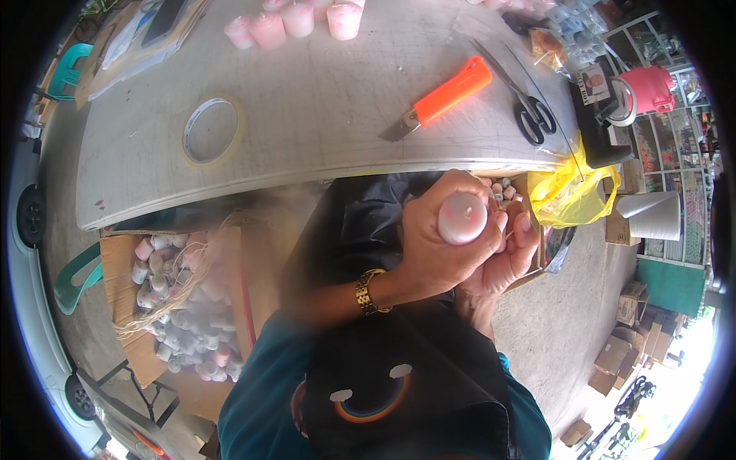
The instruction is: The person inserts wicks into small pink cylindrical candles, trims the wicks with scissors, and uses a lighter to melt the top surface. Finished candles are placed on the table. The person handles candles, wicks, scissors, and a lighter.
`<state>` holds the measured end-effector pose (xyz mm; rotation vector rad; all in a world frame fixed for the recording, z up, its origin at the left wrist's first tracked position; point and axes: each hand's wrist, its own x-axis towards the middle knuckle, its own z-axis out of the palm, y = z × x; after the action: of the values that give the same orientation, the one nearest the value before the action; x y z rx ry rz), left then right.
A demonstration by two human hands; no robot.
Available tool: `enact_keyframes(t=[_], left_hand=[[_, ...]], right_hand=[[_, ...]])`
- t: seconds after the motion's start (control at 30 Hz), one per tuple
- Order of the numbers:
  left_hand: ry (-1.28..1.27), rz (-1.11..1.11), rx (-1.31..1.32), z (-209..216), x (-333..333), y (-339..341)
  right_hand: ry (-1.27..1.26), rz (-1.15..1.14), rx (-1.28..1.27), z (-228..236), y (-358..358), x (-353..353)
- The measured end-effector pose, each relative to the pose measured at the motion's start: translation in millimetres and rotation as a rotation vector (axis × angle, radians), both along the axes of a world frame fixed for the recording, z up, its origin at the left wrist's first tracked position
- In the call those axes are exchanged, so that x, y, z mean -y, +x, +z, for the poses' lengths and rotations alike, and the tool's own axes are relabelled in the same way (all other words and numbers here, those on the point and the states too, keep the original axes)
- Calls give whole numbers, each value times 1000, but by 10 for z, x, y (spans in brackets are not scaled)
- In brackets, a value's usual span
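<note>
A small white and pink candle [462, 218] with a short wick on top is upright over my lap. My left hand [433, 238], with a gold watch at the wrist, has its fingers wrapped round it. My right hand [502, 268] is close against the candle's right side, its fingers curled with thumb and fingertips together; whatever lies between them is hidden. Below and beyond the hands, a cardboard box [531, 264] at my right holds several small candles [506, 189]. Another cardboard box [123, 276] at my left holds many similar candles [184, 322] and loose pale strings [165, 307].
On the table [307, 115] lie a tape roll [190, 136], an orange utility knife [452, 92] with its blade out and black-handled scissors [529, 107]. Pink candles [299, 19] stand at the far side. A yellow plastic bag [571, 192] hangs at the right corner.
</note>
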<state>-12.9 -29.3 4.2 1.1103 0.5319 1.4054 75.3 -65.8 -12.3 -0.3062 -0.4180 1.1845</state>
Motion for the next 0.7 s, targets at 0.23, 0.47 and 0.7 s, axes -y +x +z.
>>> enact_keyframes(t=[0.23,0.47,0.7], left_hand=[[-18,-11,-32,6,-14,-11],[-134,-206,78,49,35,-180],[-143,-252,36,25,152,-209]], right_hand=[[11,49,16,44,9,-38],[-142,-175,150,122,-148,150],[-60,-129,145,28,-196,248]])
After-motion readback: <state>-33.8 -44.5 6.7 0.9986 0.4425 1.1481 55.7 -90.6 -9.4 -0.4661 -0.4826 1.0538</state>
